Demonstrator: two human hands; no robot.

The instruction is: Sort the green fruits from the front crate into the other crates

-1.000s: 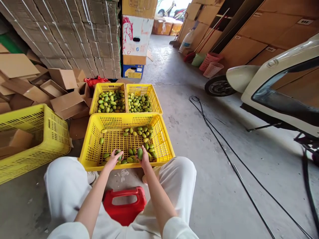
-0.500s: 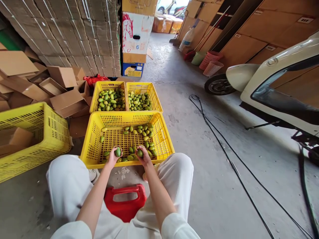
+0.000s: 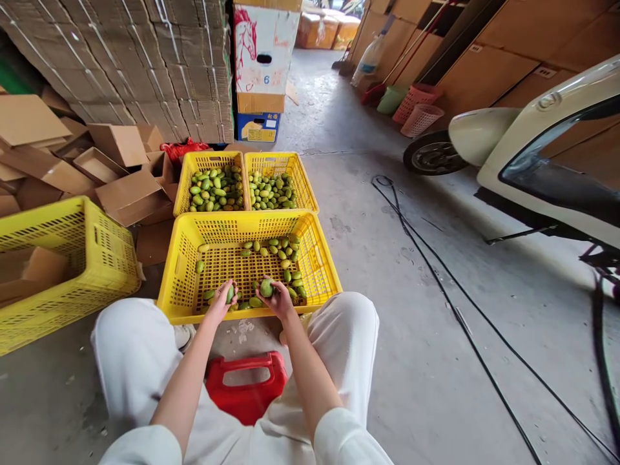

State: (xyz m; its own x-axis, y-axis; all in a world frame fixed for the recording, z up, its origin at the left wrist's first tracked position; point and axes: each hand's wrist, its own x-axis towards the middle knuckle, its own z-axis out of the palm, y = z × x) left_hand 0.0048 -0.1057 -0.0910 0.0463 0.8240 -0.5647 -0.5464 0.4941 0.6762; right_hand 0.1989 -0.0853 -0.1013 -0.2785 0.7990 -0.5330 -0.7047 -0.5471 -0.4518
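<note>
A big yellow crate [image 3: 179, 271] stands on the floor between my knees, with several small green mangoes scattered in its right half. My left hand [image 3: 221, 300] is over the crate's near edge, closed on a green mango [image 3: 230, 294]. My right hand [image 3: 274, 298] is beside it, fingers wrapped round another green mango [image 3: 266, 287] and lifted slightly above the pile. Behind this crate stand two smaller yellow crates, the left one [image 3: 181, 194] and the right one [image 3: 307, 190], both filled with green mangoes.
A red plastic stool [image 3: 247, 391] is under me. Another yellow crate [image 3: 92, 258] with cardboard stands at left, among loose cartons [image 3: 126, 194] and stacked flat cardboard [image 3: 145, 64]. A white scooter [image 3: 533, 142] is parked at right, and black cables [image 3: 436, 284] run across the concrete floor.
Both hands have lifted a little out of the mango pile, each with a mango. The right hand has turned its mango upward. The view has tilted slightly.
</note>
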